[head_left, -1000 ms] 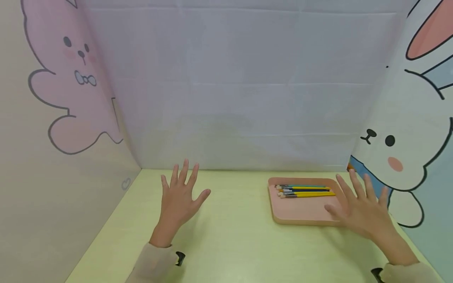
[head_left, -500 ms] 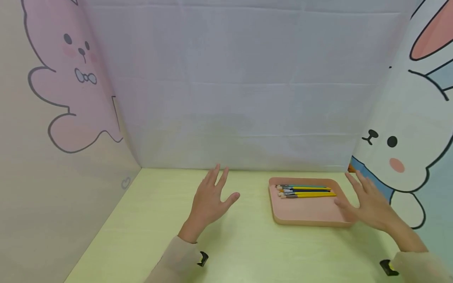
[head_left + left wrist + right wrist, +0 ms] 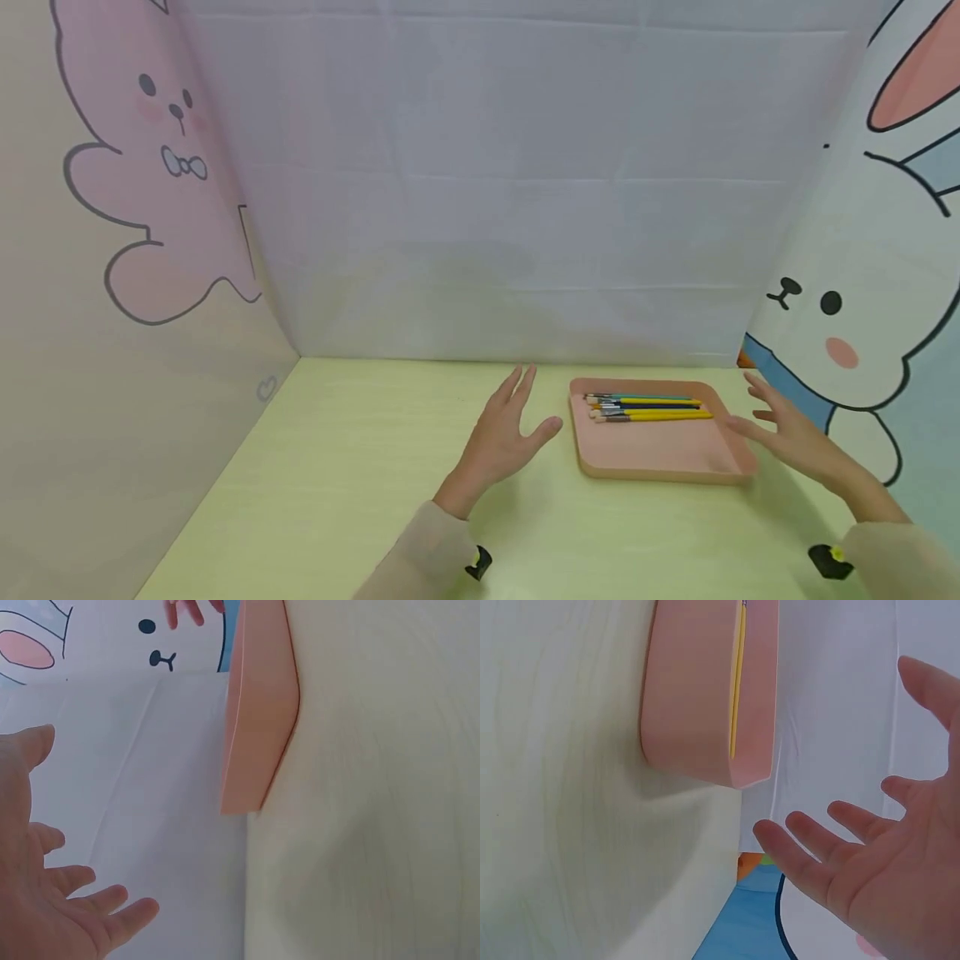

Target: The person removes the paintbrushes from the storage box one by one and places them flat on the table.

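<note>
A shallow pink tray (image 3: 660, 454) stands on the right part of the table. Several paintbrushes (image 3: 652, 407), with yellow, dark blue and teal handles, lie side by side along its far half. My left hand (image 3: 498, 446) hovers left of the tray, palm turned toward it, fingers extended and thumb spread. On the other side my right hand (image 3: 795, 442) is held near the tray's right end, its fingers spread and holding nothing. In the left wrist view a gap shows between the left hand (image 3: 52, 877) and the tray (image 3: 262, 712). The right wrist view shows the right hand (image 3: 885, 855) apart from the tray too.
The pale yellow table (image 3: 360, 467) reaches back to a white cloth wall (image 3: 480, 183). Side panels bear a pink cartoon animal (image 3: 157, 167) on the left and a white rabbit (image 3: 862, 275) on the right.
My left hand has moved right, toward the tray, and turned its palm toward it. The right hand has shifted slightly right and turned its palm inward. The tray and brushes have stayed put.
</note>
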A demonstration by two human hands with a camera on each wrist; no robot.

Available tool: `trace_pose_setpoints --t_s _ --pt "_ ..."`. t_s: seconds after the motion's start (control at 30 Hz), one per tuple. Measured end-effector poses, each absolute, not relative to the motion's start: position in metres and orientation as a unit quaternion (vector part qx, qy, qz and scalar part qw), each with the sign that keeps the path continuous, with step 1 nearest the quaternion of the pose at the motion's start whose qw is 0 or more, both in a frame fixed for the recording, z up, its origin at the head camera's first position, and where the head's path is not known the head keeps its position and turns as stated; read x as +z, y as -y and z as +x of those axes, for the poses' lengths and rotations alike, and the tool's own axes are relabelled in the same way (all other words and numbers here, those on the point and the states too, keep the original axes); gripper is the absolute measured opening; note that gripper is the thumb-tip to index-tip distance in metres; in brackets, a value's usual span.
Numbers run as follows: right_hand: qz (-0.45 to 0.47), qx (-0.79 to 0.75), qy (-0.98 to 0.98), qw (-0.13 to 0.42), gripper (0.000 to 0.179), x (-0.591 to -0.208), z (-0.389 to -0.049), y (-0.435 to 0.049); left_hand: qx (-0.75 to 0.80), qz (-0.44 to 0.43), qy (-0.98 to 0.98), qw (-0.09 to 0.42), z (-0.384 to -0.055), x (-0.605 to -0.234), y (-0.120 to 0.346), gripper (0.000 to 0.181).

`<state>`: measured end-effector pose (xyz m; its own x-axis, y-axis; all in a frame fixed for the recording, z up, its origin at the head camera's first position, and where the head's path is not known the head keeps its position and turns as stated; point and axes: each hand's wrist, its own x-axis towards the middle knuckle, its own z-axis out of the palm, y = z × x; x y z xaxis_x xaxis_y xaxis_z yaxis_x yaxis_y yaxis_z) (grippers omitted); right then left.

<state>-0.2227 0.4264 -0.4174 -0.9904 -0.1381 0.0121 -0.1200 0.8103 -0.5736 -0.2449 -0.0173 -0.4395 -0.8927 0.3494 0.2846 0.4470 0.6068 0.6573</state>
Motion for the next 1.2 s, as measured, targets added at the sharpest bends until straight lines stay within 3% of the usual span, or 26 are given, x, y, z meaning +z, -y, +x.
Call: trace_pose_setpoints --t_s 0.53,0.77,1.2 --pt "-0.021 -0.4 -0.913 0.071 0.09 -0.44 -0.231 -0.446 -0.468 -0.184 0.863 -0.039 -0.243 -0.458 -0.042 0.095" --pt "-0.027 -0.421 -0.903 0.077 0.079 -0.452 -0.234 -0.453 -0.479 -0.159 0.861 -0.06 -0.242 -0.47 -0.053 0.097" --pt "0.013 -0.459 -0.875 0.153 0.081 -0.464 -0.243 -0.461 -0.486 -0.151 0.856 -0.09 -0.243 -0.485 -0.062 0.102"
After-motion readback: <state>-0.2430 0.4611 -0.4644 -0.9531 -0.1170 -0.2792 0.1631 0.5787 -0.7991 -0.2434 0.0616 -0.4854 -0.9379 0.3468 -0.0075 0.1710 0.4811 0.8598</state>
